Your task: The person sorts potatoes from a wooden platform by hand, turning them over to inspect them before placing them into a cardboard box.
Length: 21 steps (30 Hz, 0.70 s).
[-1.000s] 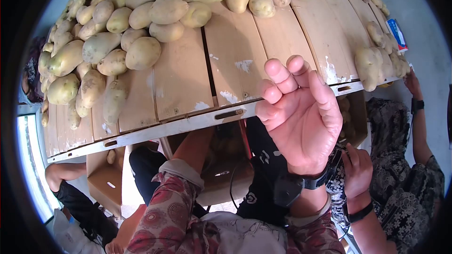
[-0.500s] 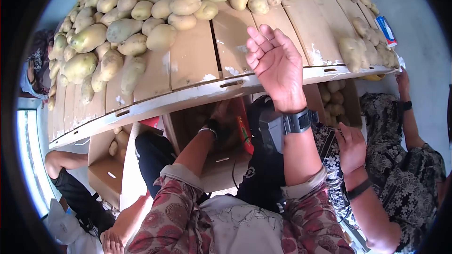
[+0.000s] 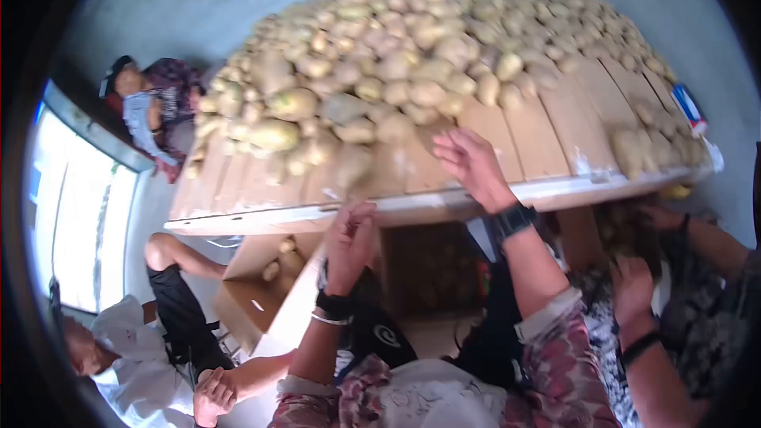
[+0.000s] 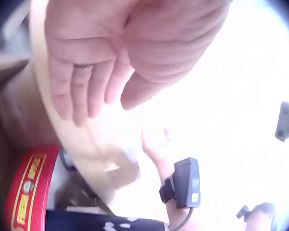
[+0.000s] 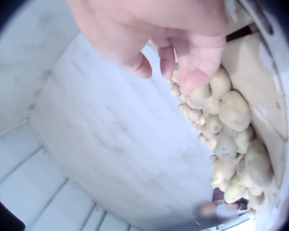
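My left hand (image 3: 351, 246) is raised at the table's near edge, above the boxes. In the left wrist view its palm faces the camera, with fingers (image 4: 81, 96) nearly straight and nothing held. Over the front of the tabletop hovers my right hand (image 3: 474, 166), its fingers loosely bent with bare space between them and the thumb in the right wrist view. Many potatoes (image 3: 345, 108) lie heaped on the slatted table (image 3: 547, 139), the nearest just beyond my right hand. Below the table front, a box (image 3: 412, 301) between my legs holds potatoes, dim in shadow.
A carton (image 3: 238, 305) with a few potatoes stands at the left, beside a seated person (image 3: 127, 349). Another person's hand (image 3: 632, 289) is close on my right. A smaller potato pile (image 3: 646, 150) and a blue-and-red packet (image 3: 688, 107) lie at the table's right end.
My left hand has come up out of the box to the table edge. The right hand's fingers have turned from palm-up to more bent. The head view has swung up and left.
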Each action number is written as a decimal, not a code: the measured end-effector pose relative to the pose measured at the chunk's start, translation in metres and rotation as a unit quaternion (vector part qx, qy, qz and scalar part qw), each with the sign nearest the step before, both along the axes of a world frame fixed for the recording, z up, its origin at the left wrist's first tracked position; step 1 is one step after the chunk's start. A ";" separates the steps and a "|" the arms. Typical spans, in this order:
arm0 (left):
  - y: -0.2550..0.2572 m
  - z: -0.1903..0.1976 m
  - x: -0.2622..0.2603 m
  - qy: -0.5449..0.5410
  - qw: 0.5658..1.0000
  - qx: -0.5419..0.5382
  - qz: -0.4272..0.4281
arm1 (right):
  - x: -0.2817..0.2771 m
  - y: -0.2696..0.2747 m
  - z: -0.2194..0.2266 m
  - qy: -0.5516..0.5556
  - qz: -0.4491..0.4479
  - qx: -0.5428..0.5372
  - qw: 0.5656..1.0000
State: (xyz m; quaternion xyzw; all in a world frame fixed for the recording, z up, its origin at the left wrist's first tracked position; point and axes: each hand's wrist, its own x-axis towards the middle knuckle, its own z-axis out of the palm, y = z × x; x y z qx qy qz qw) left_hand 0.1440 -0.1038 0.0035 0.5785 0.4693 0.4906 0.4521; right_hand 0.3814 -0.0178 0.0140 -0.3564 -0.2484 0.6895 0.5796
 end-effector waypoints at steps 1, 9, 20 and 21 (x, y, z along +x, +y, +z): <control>0.012 -0.007 -0.015 0.085 0.988 0.100 0.087 | -0.007 0.005 0.002 -0.043 0.010 0.002 0.999; 0.094 0.020 -0.017 0.560 0.794 0.209 0.112 | -0.050 0.021 -0.011 -0.025 0.104 0.055 0.993; 0.093 -0.011 -0.006 0.452 0.879 0.126 0.091 | -0.048 0.021 -0.023 -0.110 0.110 0.063 0.986; 0.091 -0.009 -0.006 0.396 0.899 0.177 0.056 | -0.050 0.022 -0.026 -0.114 0.100 0.052 0.987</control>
